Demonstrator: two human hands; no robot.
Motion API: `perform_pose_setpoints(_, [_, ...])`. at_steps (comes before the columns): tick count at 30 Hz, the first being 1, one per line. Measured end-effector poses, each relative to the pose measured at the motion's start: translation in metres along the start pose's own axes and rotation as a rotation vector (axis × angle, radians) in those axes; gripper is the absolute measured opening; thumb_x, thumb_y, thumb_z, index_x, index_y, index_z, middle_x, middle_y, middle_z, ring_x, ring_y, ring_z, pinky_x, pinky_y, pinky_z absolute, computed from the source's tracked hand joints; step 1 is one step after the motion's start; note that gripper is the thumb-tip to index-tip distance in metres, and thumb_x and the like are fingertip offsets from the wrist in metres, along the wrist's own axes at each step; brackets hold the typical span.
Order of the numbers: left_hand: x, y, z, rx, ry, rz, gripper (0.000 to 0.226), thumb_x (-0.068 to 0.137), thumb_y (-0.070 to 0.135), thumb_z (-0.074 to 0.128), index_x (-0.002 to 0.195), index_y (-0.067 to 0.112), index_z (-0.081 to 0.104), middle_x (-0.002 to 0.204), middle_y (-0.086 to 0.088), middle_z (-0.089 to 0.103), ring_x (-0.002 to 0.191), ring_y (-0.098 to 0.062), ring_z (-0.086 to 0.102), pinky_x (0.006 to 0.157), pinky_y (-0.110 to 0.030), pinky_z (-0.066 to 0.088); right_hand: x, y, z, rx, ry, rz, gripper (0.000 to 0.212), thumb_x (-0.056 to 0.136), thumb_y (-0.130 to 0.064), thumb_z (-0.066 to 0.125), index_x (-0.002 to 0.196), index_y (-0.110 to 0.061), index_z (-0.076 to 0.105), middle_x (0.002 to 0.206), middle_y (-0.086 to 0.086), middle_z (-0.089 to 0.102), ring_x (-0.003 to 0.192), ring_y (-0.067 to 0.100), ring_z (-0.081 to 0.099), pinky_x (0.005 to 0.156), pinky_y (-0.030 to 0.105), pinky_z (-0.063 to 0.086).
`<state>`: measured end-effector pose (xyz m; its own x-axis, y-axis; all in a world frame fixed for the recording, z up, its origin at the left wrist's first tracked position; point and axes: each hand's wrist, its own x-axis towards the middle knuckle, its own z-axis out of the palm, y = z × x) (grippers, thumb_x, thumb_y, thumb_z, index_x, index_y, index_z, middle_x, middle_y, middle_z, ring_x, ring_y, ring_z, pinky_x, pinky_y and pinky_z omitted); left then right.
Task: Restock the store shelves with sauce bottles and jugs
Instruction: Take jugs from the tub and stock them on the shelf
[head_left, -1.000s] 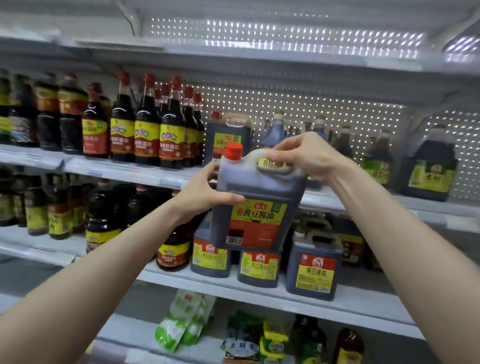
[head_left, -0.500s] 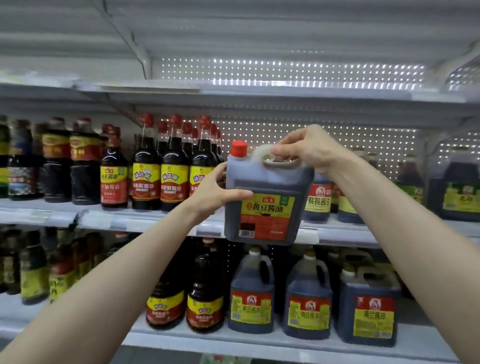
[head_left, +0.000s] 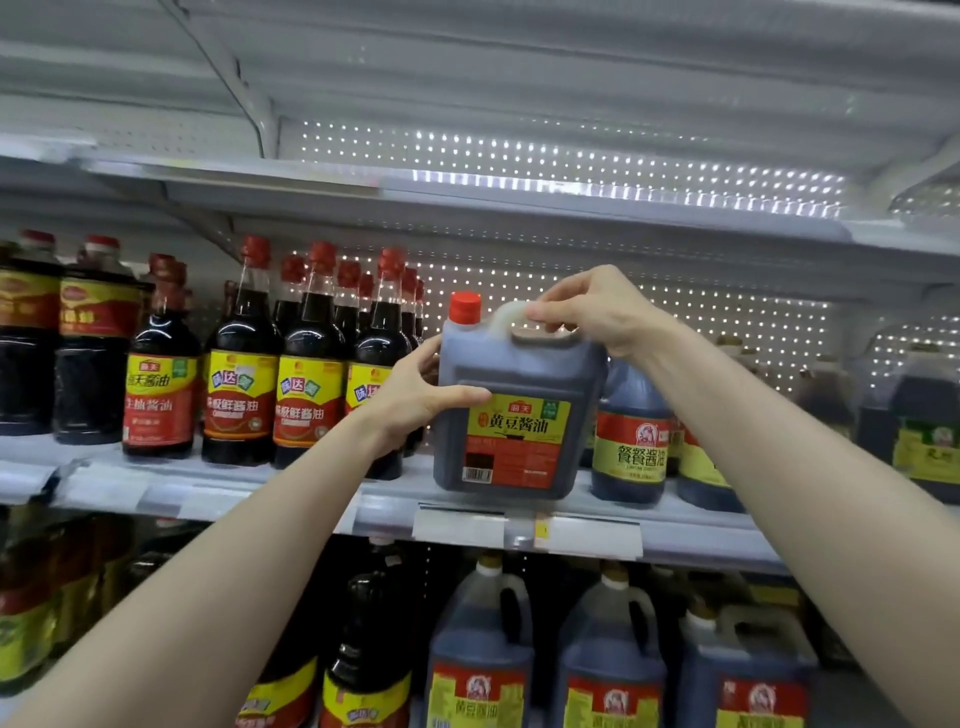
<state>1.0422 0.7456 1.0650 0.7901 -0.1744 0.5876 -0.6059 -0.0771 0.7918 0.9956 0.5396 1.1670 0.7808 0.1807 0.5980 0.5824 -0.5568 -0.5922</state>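
Note:
A square dark soy sauce jug (head_left: 519, 374) with a red cap and a yellow-and-red label stands upright at the front edge of the middle shelf (head_left: 311, 499). Its base touches or sits just above the shelf; I cannot tell which. My right hand (head_left: 587, 312) grips the handle on top of the jug. My left hand (head_left: 415, 395) presses against the jug's left side, thumb across the front. The jug sits between tall red-capped sauce bottles (head_left: 311, 374) on the left and a round jug (head_left: 631, 431) on the right.
The shelf above (head_left: 467, 202) overhangs the jug's cap with some headroom. More dark jugs (head_left: 924, 431) stand at the far right. The lower shelf holds several handled jugs (head_left: 483, 649) and bottles (head_left: 371, 649). Price tag holders (head_left: 524, 535) run along the shelf edge.
Both hands lifted the jug from in front of the lower shelf up to the middle shelf and moved it inward between the bottles and the round jug. My view tilted upward.

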Motion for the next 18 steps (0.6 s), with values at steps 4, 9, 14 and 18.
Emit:
perform_pose_setpoints(4, [0.018, -0.011, 0.002, -0.014, 0.028, -0.016, 0.082, 0.052, 0.032, 0.089, 0.127, 0.028, 0.057, 0.120, 0.003, 0.065, 0.112, -0.018, 0.061, 0.094, -0.042, 0.053, 0.021, 0.014, 0.001, -0.022, -0.028, 0.022, 0.014, 0.084, -0.023, 0.074, 0.079, -0.011, 0.072, 0.071, 0.001, 0.063, 0.068, 0.015, 0.052, 0.058, 0.023, 0.038])
perform_pose_setpoints(9, [0.035, -0.019, 0.003, -0.015, 0.028, -0.049, 0.074, 0.048, 0.037, 0.088, 0.117, 0.035, 0.062, 0.118, 0.004, 0.066, 0.111, -0.019, 0.062, 0.094, -0.044, 0.052, 0.042, 0.027, 0.002, 0.011, -0.041, 0.036, 0.014, 0.085, -0.019, 0.073, 0.089, -0.005, 0.073, 0.068, 0.000, 0.062, 0.064, 0.009, 0.054, 0.054, 0.019, 0.038])
perform_pose_setpoints(14, [0.040, -0.033, 0.006, -0.031, 0.029, -0.075, 0.060, 0.059, 0.027, 0.084, 0.115, 0.031, 0.063, 0.106, 0.007, 0.072, 0.102, -0.018, 0.068, 0.086, -0.038, 0.056, 0.058, 0.046, 0.010, 0.044, -0.052, 0.068, 0.015, 0.082, -0.019, 0.076, 0.085, -0.005, 0.072, 0.063, 0.000, 0.063, 0.059, 0.010, 0.055, 0.060, 0.026, 0.043])
perform_pose_setpoints(18, [0.044, -0.038, 0.007, -0.061, 0.040, -0.085, 0.049, 0.071, 0.019, 0.083, 0.113, 0.032, 0.063, 0.105, 0.003, 0.072, 0.099, -0.018, 0.069, 0.080, -0.033, 0.056, 0.067, 0.050, 0.015, 0.068, -0.041, 0.091, 0.024, 0.082, -0.020, 0.076, 0.091, 0.002, 0.072, 0.067, 0.002, 0.063, 0.061, 0.010, 0.052, 0.057, 0.023, 0.041])
